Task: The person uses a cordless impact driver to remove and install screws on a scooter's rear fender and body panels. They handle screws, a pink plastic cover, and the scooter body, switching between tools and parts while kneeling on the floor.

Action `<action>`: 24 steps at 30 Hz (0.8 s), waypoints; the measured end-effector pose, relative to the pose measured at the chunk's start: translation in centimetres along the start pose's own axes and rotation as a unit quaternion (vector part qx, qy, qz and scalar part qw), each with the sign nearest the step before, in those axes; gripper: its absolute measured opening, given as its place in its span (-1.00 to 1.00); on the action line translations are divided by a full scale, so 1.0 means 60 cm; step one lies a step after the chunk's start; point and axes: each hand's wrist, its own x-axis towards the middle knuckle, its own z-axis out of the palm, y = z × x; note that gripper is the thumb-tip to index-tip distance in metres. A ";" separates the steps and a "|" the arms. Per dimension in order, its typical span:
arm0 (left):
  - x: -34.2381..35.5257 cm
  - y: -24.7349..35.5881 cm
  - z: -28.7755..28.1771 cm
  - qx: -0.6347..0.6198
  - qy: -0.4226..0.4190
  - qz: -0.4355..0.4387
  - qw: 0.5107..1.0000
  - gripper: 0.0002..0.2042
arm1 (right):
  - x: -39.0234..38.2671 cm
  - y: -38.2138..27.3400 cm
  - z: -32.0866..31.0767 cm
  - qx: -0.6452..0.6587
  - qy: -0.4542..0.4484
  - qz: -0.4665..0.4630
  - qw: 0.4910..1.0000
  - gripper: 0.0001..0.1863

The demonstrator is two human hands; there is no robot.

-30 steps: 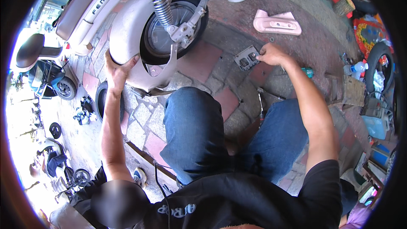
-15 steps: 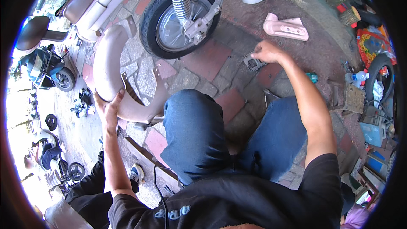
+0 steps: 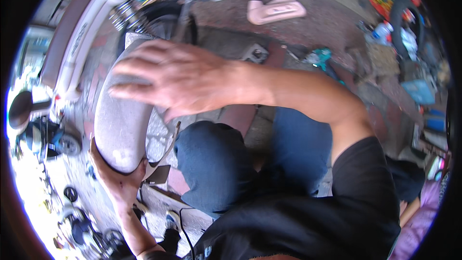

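Note:
A curved, pale pinkish scooter fender (image 3: pixel 118 132) stands on end to the left of my knees. My left hand (image 3: pixel 113 178) grips its lower end, thumb on one side and fingers on the other. Over the fender's upper part reaches my right hand (image 3: pixel 178 74), open, fingers spread and slightly smeared by motion; whether it touches the surface I cannot tell. It hides much of the fender's far end and the bracket there. Behind stands a scooter's wheel (image 3: pixel 190 29), partly covered, beside a coil spring shock absorber (image 3: pixel 129 17).
On the paving lie a pink plastic cover (image 3: pixel 276 10), a grey metal part (image 3: pixel 258 53) and a teal-handled power tool (image 3: pixel 320 57). A loose tire (image 3: pixel 402 24) and a blue container (image 3: pixel 419 91) sit at the right. Parked scooters (image 3: pixel 48 137) stand at the left.
My right hand has left the grey metal part on the ground and swung left over the fender. The view has turned. My left hand still grips the fender, now more upright.

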 end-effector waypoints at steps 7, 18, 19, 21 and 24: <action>0.164 0.173 0.065 -0.141 -0.125 0.152 0.970 0.04 | -0.031 0.064 -0.156 -0.095 -0.228 0.131 0.960 0.12; 0.401 0.509 0.225 -0.219 -0.212 0.384 0.871 -0.25 | -0.246 0.174 -0.522 0.004 -0.259 0.500 0.827 0.01; 0.410 0.531 0.229 -0.278 -0.129 0.444 0.842 -0.35 | -0.267 0.164 -0.575 -0.116 -0.212 0.495 0.834 0.09; 0.406 0.535 0.227 -0.317 -0.069 0.397 0.859 -0.26 | -0.333 0.169 -0.623 -0.201 -0.122 0.511 0.827 0.05; 0.364 0.464 0.219 -0.228 -0.256 0.284 0.895 -0.43 | -0.454 0.231 -0.667 -0.201 -0.019 0.604 0.771 -0.14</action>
